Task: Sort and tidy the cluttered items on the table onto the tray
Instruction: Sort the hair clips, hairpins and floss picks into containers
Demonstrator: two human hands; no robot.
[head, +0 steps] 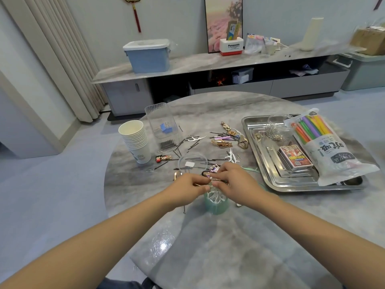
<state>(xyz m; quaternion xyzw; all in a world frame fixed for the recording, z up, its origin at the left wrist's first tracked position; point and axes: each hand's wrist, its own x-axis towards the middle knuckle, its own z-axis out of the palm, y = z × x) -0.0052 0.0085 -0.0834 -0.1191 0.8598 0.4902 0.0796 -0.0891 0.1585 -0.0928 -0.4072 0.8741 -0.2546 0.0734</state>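
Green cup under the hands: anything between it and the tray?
Little visible. The green cup sits near the table's front; the tray lies to its right. Only a mint floss pick and a small clip lie on the marble between them, both low.

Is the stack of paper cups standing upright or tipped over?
Upright. The stack of paper cups stands on the table, its open mouth facing up.

walls pale grey | curtain [60, 59] beige, left | low marble-top cabinet [208, 80]
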